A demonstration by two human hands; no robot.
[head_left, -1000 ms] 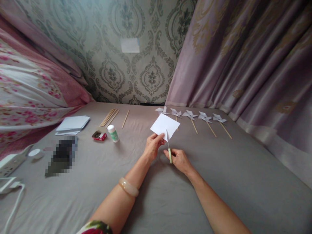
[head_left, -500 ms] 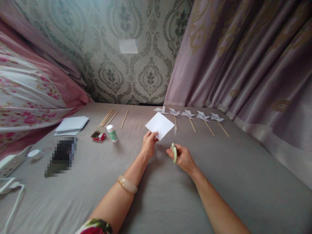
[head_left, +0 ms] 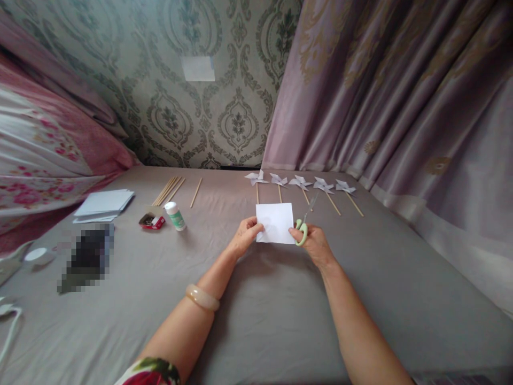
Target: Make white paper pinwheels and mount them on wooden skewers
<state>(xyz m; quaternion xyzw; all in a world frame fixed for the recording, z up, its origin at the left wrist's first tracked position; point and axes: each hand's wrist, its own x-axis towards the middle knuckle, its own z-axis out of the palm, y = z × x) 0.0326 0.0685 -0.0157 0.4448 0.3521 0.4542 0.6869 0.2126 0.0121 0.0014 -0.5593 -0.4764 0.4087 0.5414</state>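
A square sheet of white paper is held up between my two hands, its edges now roughly level. My left hand pinches its left edge near the lower corner, thumb in front. At the lower right corner, the thumb and finger of my right hand touch the paper. That same hand also has a pair of green-handled scissors hooked in it, the blades pointing up and away. Behind the sheet lie several white paper pinwheels on wooden sticks, in a row along the far side of the grey cloth surface.
On the left are a stack of white paper, several loose wooden sticks, and a lone stick. A small red box of tiny items stands beside a white-capped green bottle. A blurred dark object lies nearer.
The paper has turned from a diamond to a level square and come slightly lower and rightward. My right hand has moved up to its right corner, scissors still held. The view has shifted slightly.
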